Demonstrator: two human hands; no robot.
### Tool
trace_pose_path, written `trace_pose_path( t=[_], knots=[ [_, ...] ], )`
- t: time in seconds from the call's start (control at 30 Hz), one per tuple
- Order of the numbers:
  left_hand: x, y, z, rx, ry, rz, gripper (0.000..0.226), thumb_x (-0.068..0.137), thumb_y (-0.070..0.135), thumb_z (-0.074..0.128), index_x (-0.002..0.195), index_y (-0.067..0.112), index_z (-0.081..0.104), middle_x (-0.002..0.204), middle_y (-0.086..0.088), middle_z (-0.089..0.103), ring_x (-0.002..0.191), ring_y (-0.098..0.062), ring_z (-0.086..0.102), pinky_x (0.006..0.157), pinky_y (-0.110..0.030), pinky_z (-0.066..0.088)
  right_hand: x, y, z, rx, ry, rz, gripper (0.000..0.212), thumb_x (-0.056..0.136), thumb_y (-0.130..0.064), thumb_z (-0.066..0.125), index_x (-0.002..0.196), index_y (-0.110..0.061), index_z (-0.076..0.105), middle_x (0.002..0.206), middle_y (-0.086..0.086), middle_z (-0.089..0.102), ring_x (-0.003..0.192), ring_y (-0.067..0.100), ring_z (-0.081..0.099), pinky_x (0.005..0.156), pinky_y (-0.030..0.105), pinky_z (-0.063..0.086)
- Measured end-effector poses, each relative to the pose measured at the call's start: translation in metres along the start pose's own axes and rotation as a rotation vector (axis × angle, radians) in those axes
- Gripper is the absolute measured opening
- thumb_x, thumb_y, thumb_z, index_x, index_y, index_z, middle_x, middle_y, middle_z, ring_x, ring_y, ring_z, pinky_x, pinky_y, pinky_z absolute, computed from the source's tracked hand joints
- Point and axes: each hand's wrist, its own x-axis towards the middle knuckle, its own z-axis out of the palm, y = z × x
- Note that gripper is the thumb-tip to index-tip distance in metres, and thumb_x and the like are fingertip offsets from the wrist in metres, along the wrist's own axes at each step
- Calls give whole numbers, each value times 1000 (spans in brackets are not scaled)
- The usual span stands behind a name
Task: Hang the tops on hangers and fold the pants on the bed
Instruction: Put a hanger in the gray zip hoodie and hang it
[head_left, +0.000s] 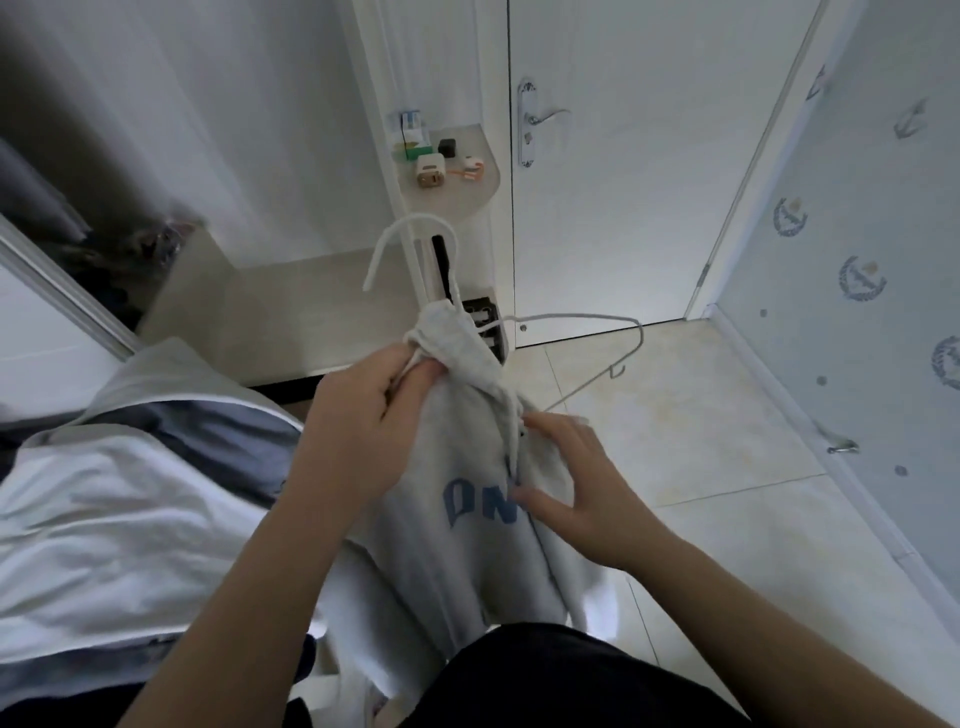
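**Grey Top on Hanger: Hand Positions**

Location: a room with a tiled floor (701, 415), a white door (623, 182) and a corner shelf (470, 195) holding small items.

The left hand (363, 421) grips the bunched neck of the grey top (467, 561), fingers curled round the fabric. The right hand (566, 483) lies on the top's front beside blue lettering, fingers straight and spread wide. The top hangs between both hands, above the floor. The white hanger (415, 218) protrudes from the neck, hook upward. White fabric (104, 493) lies at left.
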Motion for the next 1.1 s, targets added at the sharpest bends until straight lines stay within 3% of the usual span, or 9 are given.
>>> trace_pose_path(
  t=[0.2, 0.4, 0.47, 0.53, 0.63, 0.73, 0.83, 0.97, 1.1],
  knots=[
    [-14, -6, 4, -42, 27, -133, 48, 103, 22, 56, 62, 29, 32, 54, 9, 32, 51, -11, 33, 51, -18, 26, 16, 1, 15, -201, 35, -128, 22, 85, -40, 69, 84, -20, 61, 84, -18, 50, 88, 7, 49, 99, 30, 33],
    [-24, -18, -12, -35, 15, -168, 48, 102, 26, 57, 60, 20, 33, 52, 7, 32, 50, -10, 32, 51, -20, 26, 16, 33, 12, -66, -582, 182, 17, 74, -52, 75, 75, -39, 64, 64, -10, 60, 61, 0, 51, 56, 19, 37],
    [-25, -24, -20, -34, -15, -152, 49, 101, 27, 59, 60, 12, 37, 52, 1, 33, 49, -9, 33, 50, -17, 28, 8, 55, 20, -247, -658, 251, 20, 73, -54, 74, 81, -41, 60, 70, -17, 60, 79, -2, 53, 82, 15, 35],
    [-29, -30, -28, -24, -78, -134, 48, 99, 29, 60, 62, 4, 43, 55, -7, 39, 49, -10, 35, 51, -16, 29, 5, 76, 24, -416, -652, 258, 28, 74, -58, 66, 98, -44, 61, 97, -22, 64, 111, 5, 52, 116, 39, 10],
    [-39, -41, -39, -14, -195, -171, 45, 96, 38, 58, 67, 3, 56, 56, -8, 46, 51, -9, 40, 52, -18, 30, 12, 98, 7, -665, -530, 193, 51, 79, -64, 53, 126, -45, 58, 134, -25, 56, 141, 4, 31, 113, 58, -13],
    [-46, -54, -49, -16, -309, -211, 50, 92, 47, 55, 72, 1, 61, 59, -11, 48, 54, -7, 41, 53, -21, 31, 19, 103, -24, -646, -284, 164, 31, 92, -50, 55, 118, -34, 62, 132, -17, 59, 140, 7, 35, 117, 50, 1],
    [-48, -59, -53, -23, -428, -238, 47, 90, 52, 53, 61, 16, 52, 52, 5, 38, 51, -5, 37, 51, -19, 29, 26, 81, -46, -493, -151, 71, 24, 90, -15, 62, 114, -13, 63, 116, 5, 68, 116, 30, 59, 96, 43, 44],
    [-44, -52, -35, 17, -506, -200, 46, 100, 39, 56, 61, 14, 51, 57, -7, 48, 52, -14, 44, 53, -21, 31, 41, 18, -47, -334, -130, -15, 40, 81, 8, 54, 114, -13, 64, 99, 6, 71, 89, 27, 63, 73, 35, 48],
    [-36, -36, -5, 47, -498, -139, 48, 103, 36, 52, 67, 4, 53, 58, -8, 50, 54, -10, 43, 56, -27, 32, 47, -42, -25, -242, -238, -157, 27, 83, -7, 45, 100, -27, 54, 78, -14, 62, 69, 3, 56, 57, 13, 37]
  ],
)
